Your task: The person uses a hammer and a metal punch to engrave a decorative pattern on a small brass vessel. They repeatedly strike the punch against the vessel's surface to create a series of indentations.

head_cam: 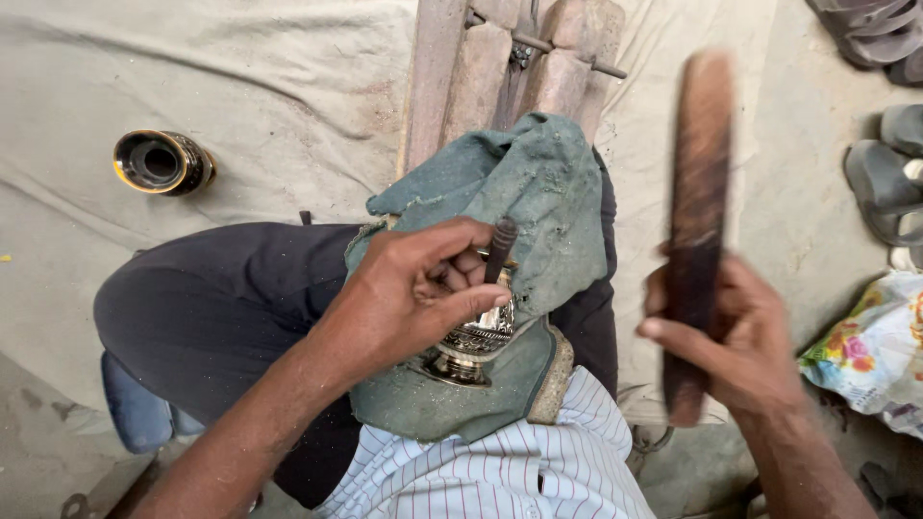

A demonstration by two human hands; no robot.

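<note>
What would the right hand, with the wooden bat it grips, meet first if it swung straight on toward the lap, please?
Probably the dark tool that the left hand holds upright on the metal vessel; the right hand and wooden bat are blurred, so depth is uncertain.

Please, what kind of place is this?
Probably a small metal-engraving workshop on the floor. The left hand holds a chisel on an engraved metal vessel, the right hand a wooden mallet.

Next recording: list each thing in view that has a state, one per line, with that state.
left hand: closed on a dark punch, pressing on the metal vessel
dark punch: upright, tip on the vessel
metal vessel: lying in green cloth on the lap
right hand: gripping a raised wooden bat
wooden bat: upright, motion-blurred
black-and-gold vase: lying on its side
</note>
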